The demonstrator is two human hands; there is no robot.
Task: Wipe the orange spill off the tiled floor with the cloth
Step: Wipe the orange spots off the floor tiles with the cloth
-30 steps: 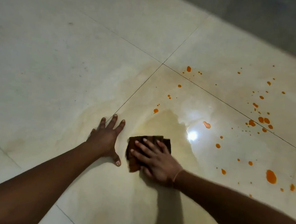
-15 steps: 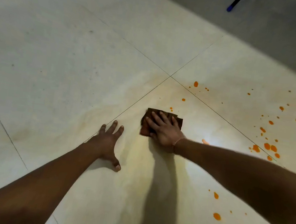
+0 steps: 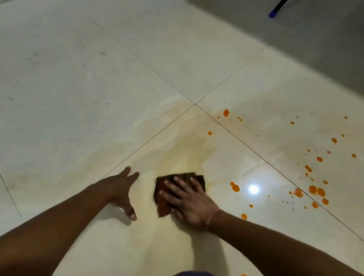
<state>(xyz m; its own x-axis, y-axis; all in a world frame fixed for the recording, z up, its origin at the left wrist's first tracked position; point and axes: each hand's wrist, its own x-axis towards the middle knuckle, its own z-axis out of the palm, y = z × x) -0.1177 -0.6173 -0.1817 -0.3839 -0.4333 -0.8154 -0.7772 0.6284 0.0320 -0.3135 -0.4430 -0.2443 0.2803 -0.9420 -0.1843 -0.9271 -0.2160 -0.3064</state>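
The cloth (image 3: 178, 190) lies flat on the floor (image 3: 68, 76) just below centre, pulled back toward the person since half a second ago, leaving a pale yellow smear (image 3: 189, 148) at 12 o'clock. Orange drops (image 3: 315, 190) at 3 o'clock remain unwiped. The right hand (image 3: 188, 202) presses it, fingers spread, not clamped. The left hand (image 3: 121, 187), at 9 o'clock, rests open on the tile, holding nothing.

Head view: you look from above, forward and steeply down onto the tiled floor (image 3: 71, 91).
Nearness: close, at arm's reach of the tile-joint crossing (image 3: 195, 104).
Framing: the crossing sits just above centre.
Other views: none.
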